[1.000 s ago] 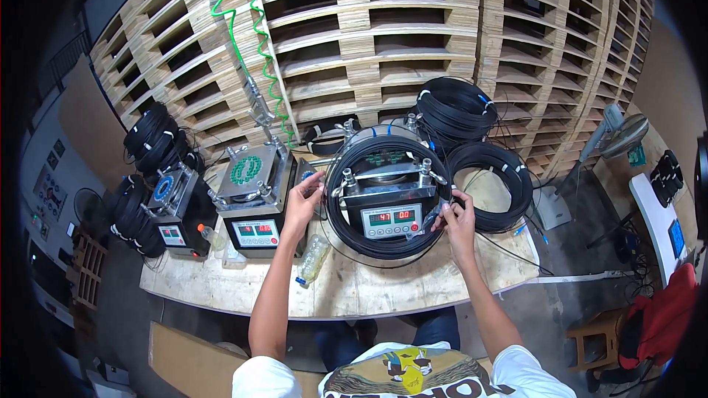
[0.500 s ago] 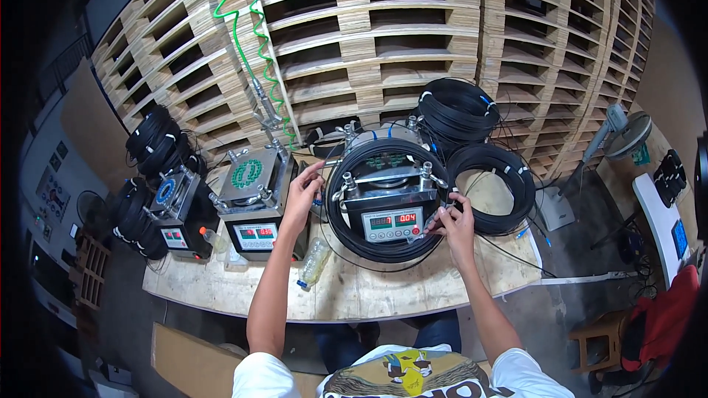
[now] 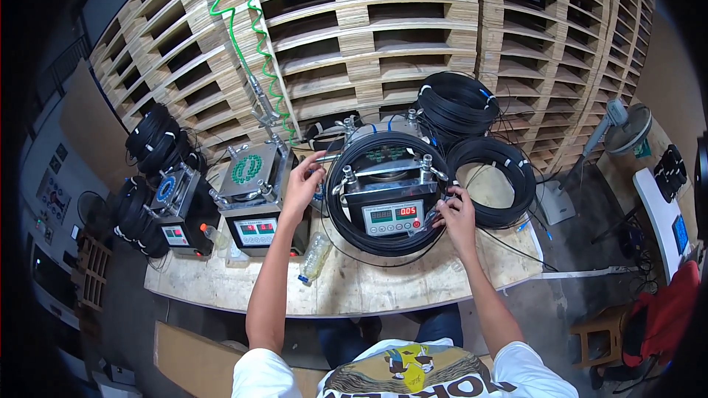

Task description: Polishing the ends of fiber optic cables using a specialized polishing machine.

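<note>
A large coil of black cable (image 3: 341, 220) rests around the middle polishing-type machine (image 3: 390, 219), which has a lit red display and metal clamp posts. At the coil's left side is my left hand (image 3: 303, 186), its thumb and forefinger closed together; what they hold is too small to make out. My right hand (image 3: 456, 220) pinches a thin cable end (image 3: 428, 225) with a small clear tip, close to the display's right edge and the coil's right side.
Two similar machines stand to the left, one with a green ring (image 3: 246, 169) on top. A plastic bottle (image 3: 316, 256) lies on the wooden table (image 3: 369, 291). More cable coils (image 3: 525, 180) sit right and behind. Stacked pallets (image 3: 405, 22) rise beyond; a fan (image 3: 628, 133) stands right.
My left hand has stayed by the coil's left side, its fingers shifting slightly. My right hand has moved slightly up and right. The display's left readout has changed.
</note>
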Demonstrator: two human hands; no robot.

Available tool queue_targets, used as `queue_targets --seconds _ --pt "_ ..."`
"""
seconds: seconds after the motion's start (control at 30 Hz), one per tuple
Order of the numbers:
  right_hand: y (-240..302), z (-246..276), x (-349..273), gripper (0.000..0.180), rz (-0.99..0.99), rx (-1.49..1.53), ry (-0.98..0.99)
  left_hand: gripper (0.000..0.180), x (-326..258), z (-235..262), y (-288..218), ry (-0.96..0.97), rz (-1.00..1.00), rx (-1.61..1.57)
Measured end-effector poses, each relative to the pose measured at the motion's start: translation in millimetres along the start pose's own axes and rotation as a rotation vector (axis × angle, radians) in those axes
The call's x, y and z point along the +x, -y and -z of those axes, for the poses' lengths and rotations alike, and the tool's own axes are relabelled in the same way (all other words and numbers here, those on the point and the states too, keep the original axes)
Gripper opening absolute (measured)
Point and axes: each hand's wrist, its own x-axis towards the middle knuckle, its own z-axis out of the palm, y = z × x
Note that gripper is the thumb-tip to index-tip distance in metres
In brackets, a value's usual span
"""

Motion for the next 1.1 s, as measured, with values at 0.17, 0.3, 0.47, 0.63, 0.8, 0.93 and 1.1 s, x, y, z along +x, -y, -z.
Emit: queue_targets --seconds 0.17,0.3,0.47,0.63,0.8,0.93,1.1 --pt "15.3 -1.8 -6.9 0.030 0.000 -0.216 -0.040 0.043 -17.6 -0.2 4.9 0.027 0.019 0.022" --pt "12.0 3.2 -6.9 0.032 0.146 -0.595 -0.118 0.052 -26.3 -8.9 6.7 0.022 -0.023 0.050" --pt "-2.1 2.6 -9.9 0.034 0.191 -0.527 -0.167 0.058 -39.2 -20.2 29.9 -0.099 -0.111 0.034" --pt "-12.9 10.9 -10.6 0.034 0.210 -0.489 -0.173 0.054 -54.1 -43.4 27.7 -0.241 -0.138 0.136" --pt "-21.1 13.1 -11.6 0.035 0.216 -0.455 -0.184 0.053 -58.4 -48.8 29.2 -0.295 -0.169 0.166" --pt "-21.4 5.9 -23.4 0.039 0.256 -0.392 -0.191 0.054 -67.7 -52.3 40.2 -0.300 -0.239 0.156" --pt "-22.2 10.2 -33.6 0.044 0.346 -0.558 -0.128 0.050 -80.3 -48.2 58.2 -0.341 -0.250 0.226"
